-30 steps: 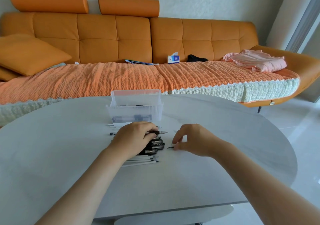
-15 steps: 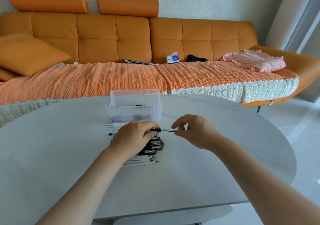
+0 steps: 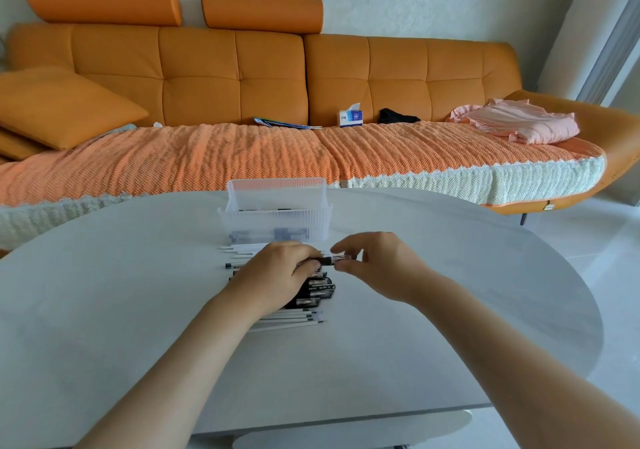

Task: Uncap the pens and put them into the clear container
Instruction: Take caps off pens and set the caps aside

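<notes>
**Handling.** The pen (image 3: pixel 327 260) was judged light, stiff and slender. Its smooth plastic barrel could slip under a loose pinch. The cap (image 3: pixel 344 258) appeared to be a friction fit, best drawn straight off along the barrel's line. Recommended hold: barrel in one hand, cap in the other, keeping clear of the tip.

**Appearance.** Black barrel and a clear cap with a dark end. The pen lay level, crosswise to the viewer.

**Position.** The pen was held just above the table (image 3: pixel 450 310), near the front wall of the container (image 3: pixel 277 221). It sat over the far end of the pile (image 3: pixel 317 291) of black pens. Thin white sticks (image 3: pixel 294 322), possibly refills, lay on the near and far sides of that pile.

**Hands.** The left hand (image 3: pixel 277 277) had its fingers curled round the barrel. The right hand (image 3: pixel 375 265) pinched the cap between thumb and forefinger. Whether the cap had begun to part from the barrel could not be determined.

**Container.** Clear, ribbed and upright. It held a few dark items, too blurred through the wall to identify.
</notes>
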### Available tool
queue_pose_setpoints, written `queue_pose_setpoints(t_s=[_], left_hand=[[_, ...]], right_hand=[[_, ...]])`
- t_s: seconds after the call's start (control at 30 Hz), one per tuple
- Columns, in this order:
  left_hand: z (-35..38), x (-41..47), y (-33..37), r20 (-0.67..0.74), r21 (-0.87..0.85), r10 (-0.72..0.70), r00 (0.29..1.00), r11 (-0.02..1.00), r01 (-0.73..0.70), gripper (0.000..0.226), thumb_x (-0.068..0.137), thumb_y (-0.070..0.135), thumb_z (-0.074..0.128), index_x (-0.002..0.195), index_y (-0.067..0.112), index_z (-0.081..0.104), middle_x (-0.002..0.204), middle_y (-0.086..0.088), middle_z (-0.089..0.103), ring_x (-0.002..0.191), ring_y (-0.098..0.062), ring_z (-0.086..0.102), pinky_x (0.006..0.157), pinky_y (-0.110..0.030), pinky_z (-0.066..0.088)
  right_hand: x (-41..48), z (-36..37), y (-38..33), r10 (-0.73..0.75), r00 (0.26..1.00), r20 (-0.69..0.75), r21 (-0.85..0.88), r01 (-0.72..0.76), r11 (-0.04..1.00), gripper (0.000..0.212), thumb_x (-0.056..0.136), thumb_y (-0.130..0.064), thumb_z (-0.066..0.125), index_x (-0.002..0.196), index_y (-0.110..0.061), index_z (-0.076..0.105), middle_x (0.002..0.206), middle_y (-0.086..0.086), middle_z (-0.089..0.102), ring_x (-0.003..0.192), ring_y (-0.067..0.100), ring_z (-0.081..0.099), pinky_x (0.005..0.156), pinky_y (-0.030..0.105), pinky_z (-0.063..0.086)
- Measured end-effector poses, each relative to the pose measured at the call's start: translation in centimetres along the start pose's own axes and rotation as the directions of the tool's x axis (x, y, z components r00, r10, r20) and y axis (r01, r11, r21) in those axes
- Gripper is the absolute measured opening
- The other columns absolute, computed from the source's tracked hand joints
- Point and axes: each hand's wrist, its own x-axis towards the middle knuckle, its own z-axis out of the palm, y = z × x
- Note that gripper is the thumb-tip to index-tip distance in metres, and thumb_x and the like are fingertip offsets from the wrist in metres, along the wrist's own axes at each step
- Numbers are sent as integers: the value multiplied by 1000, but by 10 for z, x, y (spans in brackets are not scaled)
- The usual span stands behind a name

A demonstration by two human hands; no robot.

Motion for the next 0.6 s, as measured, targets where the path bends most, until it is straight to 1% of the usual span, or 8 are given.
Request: queue_pose_setpoints(t_s=[0.07,0.13,0.2,0.27,0.33,0.43,0.53,0.6], left_hand=[[-2,0,0,10,-7,-3,1000,1000,3,14,97,26,55,97,26,69,81,12,60,80,-5,55,71,-27,44],[-2,-1,0,1,-5,7,1000,1000,-7,13,96,24,56,95,24,69,80,8,60,78,-8,56,71,-30,45],[-2,-3,0,-35,-17,33,999,999,-33,11,95,21,59,93,22,70,78,7,60,76,-9,56,71,-31,45],[-3,-4,-2,-77,-23,62,995,998,-64,10,93,19,62,93,21,71,74,7,58,73,-8,54,68,-28,44],[-5,-7,-5,-111,-8,95,989,995,-97,9,92,19,64,95,22,72,72,9,57,72,-7,53,64,-23,42],[-8,-12,-8,-138,24,141,980,990,-139,12,89,18,67,97,23,73,74,13,58,73,-4,53,65,-15,39],[-12,-15,-12,-147,-13,109,983,994,-112,13,89,17,67,99,23,73,79,17,60,78,-2,56,68,-12,40],[-15,-15,-13,-133,14,81,988,997,-80,12,91,21,64,100,25,70,85,15,62,83,-3,57,72,-21,46]], right_hand=[[1,-1,-2,22,1000,12,-40,-22,999,14,92,-42,64,97,-34,75,85,-16,67,63,-5,51,57,16,33],[1,0,-6,13,999,35,-52,-11,999,14,93,-39,62,92,-33,75,79,-12,68,61,-1,53,56,22,38],[1,1,-11,-2,999,45,-31,4,1000,15,94,-34,62,89,-29,75,78,-6,68,69,7,59,64,32,50],[2,3,-14,-4,998,56,26,3,1000,18,95,-30,61,90,-21,76,75,-2,68,73,14,61,70,36,51],[4,4,-16,9,997,71,92,-16,996,19,95,-27,61,91,-16,76,70,-4,63,62,6,56,62,27,48],[6,8,-19,40,994,102,175,-57,983,22,96,-25,62,86,-10,75,62,-6,52,48,1,41,49,13,34],[8,13,-25,14,994,108,152,-30,988,20,96,-26,61,83,-16,74,66,-4,58,56,2,46,56,17,40],[10,17,-28,-10,996,90,140,-3,990,19,96,-26,60,81,-24,71,70,-4,63,61,1,49,61,19,42]])
